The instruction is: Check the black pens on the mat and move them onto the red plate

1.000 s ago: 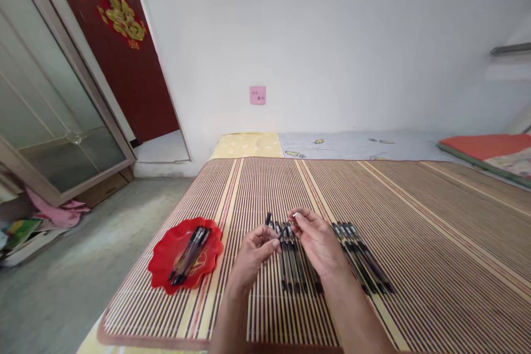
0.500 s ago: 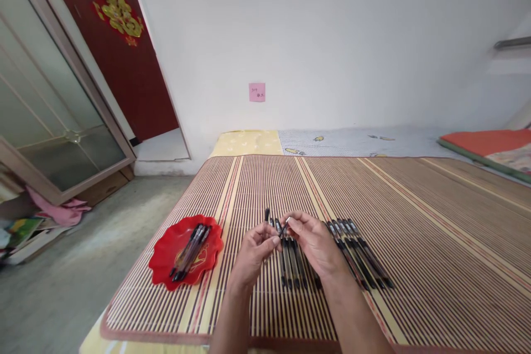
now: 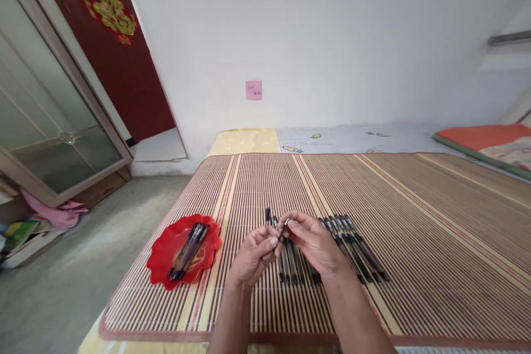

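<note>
From my end of the camera, nearest come the two bare forearms, leading up to the left hand and the right hand, which almost meet. Between them, just above the mat, is a slim dark pen piece: the left thumb and fingertips are clamped on its lower end, the right ones pinch near its pale upper tip. Whether it is a whole pen or one part, I can't tell, as the fingers cover most of it. I'd judge it light, stiff and smooth, apt to twist or slip in dry fingers, with the fine tip its delicate spot; I'd grip it along the dark shaft. Under and behind the hands lies a row of pens, partly hidden, and just right of the right hand a second group of pens, side by side. To the left, a red scalloped plate holds a few more pens. All of this rests on a striped slatted mat, ridged enough, I'd guess, to slow rolling. Beyond it run a yellow sheet and a checked sheet, then a white wall with a pink note; far left, a dark red door.
</note>
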A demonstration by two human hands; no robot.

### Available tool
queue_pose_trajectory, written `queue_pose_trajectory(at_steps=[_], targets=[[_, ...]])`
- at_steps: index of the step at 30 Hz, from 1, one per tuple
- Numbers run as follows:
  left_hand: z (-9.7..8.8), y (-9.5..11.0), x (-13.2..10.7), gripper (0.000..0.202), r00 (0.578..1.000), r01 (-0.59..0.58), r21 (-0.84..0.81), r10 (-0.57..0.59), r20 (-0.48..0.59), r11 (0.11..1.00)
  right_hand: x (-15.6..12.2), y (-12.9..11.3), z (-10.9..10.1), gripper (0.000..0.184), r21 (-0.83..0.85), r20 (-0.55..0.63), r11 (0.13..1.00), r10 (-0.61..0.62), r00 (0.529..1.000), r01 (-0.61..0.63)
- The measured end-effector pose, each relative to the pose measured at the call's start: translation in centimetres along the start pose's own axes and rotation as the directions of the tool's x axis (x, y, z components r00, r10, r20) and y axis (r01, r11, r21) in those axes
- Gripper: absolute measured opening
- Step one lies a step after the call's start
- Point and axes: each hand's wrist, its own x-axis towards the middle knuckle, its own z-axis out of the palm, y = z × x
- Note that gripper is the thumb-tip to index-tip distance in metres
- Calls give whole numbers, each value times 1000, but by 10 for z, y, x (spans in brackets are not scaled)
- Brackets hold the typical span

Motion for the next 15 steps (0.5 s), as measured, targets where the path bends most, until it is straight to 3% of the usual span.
queue_pose_trajectory(at_steps=[10, 15], targets=[[0, -2, 3, 31, 981, -105, 126, 124, -150, 987, 3, 3, -2, 29, -231, -205, 972, -87, 975, 39], [2, -2, 3, 31, 991, -69, 104, 80, -103, 992, -1, -1, -5, 24, -196, -75, 980, -54, 996, 38]])
